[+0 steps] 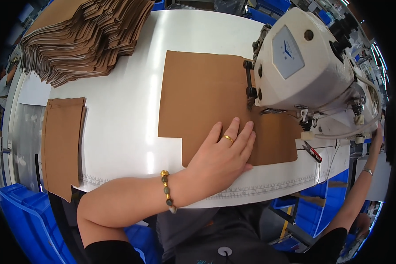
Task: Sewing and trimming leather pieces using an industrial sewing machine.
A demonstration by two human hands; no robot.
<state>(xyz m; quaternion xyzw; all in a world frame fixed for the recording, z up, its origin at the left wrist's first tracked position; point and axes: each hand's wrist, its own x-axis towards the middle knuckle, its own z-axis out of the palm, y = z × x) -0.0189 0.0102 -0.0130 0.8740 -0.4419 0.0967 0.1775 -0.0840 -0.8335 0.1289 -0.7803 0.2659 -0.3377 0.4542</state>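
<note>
A large brown sheet piece lies flat on the white sewing table, partly under the head of a white sewing machine. My left hand rests open and palm down on the sheet, just below and left of the needle area. My right hand reaches up at the far right side of the machine, small and partly hidden, so its fingers cannot be made out. Red-handled snips lie beside the sheet at the right.
A thick pile of brown pieces sits at the back left, and a smaller brown stack lies at the left edge. Blue bins stand below the table on both sides. Part of another person shows at the far left.
</note>
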